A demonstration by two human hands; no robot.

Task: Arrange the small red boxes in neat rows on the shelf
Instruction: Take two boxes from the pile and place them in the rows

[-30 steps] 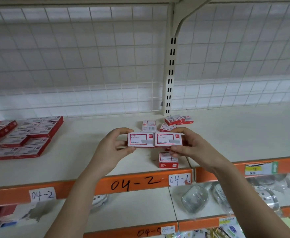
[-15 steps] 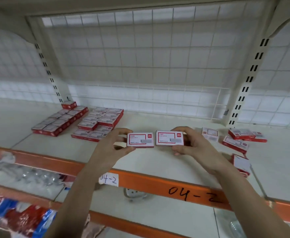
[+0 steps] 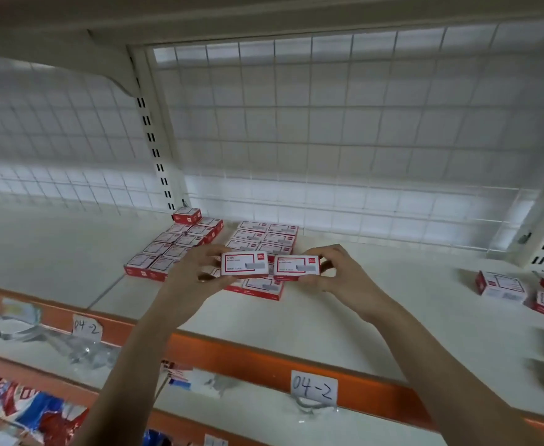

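Hands (image 3: 196, 274), seemingly each around box (image 3: 244, 264)

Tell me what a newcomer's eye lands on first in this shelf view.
First, the two small red-and-white boxes held up side by side at centre: one in the left hand, one in the right hand. Behind them, neat rows of boxes lie on the white shelf; loose boxes sit at far right.

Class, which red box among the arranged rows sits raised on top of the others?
The raised box at the back left corner, beside the slotted upright; every other arranged box lies flat in one layer.
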